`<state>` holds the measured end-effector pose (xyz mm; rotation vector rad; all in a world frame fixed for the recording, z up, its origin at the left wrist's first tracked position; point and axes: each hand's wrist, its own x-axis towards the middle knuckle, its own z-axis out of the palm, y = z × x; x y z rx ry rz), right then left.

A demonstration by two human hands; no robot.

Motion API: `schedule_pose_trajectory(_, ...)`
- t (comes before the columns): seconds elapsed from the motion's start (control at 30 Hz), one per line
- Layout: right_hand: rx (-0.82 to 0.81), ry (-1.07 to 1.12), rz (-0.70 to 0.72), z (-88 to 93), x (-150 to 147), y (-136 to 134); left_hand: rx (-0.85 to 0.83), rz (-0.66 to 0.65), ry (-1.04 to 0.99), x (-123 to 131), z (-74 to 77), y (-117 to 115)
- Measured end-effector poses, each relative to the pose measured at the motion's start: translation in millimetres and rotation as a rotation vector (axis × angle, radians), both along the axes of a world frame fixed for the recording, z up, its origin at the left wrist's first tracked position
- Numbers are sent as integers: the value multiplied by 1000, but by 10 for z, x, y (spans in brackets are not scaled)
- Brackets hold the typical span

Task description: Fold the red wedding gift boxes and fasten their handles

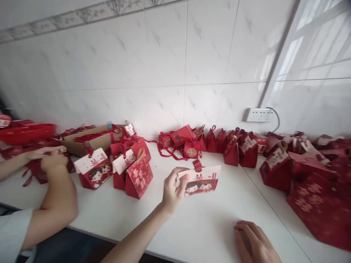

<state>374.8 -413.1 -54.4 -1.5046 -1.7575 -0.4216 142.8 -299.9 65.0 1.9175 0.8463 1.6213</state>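
Single head-worn view, close above table, facing forward and down toward tiled wall.

A white socket strip was fixed to the tiled wall, a cable at its right end. Left of the strip stood a cardboard box; farther left, a red basin.

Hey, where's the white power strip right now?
In the head view, the white power strip is on the tiled wall, right of centre, just above some red gift boxes.
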Motion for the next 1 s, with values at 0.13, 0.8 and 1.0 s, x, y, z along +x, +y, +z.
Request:
schedule_pose_trajectory(0.13,-122,158,-43,211,-133,-55,-156,-174,59,191,-315,148)
schedule_pose_trajectory(0.8,51,558,417,861,-506,1099,-402,-597,67,218,-137,452)
schedule_pose_trajectory(1.0,62,521,412,863,-479,1076,-366,-375,23,377,-14,351)
